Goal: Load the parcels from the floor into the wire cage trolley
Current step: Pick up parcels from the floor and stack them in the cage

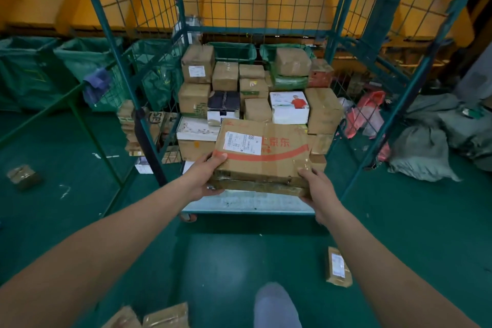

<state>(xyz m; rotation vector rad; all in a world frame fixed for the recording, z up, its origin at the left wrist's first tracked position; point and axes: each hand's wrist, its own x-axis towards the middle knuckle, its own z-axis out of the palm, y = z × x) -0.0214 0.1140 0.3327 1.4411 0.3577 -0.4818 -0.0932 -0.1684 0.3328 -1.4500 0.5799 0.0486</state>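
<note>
The wire cage trolley (415, 82) fills the middle and top of the frame, its rear half already stacked with boxes. A flat cardboard parcel (262, 157) is mid-load, held at frame centre over the trolley's bare front floor. Next comes setting it down level in front of the stack. The left hand (203, 177) clasps its near left corner, thumb on top. The right hand (318, 185) grips the near right corner, fingers probably underneath, though hidden. More parcels wait on the floor at bottom.
</note>
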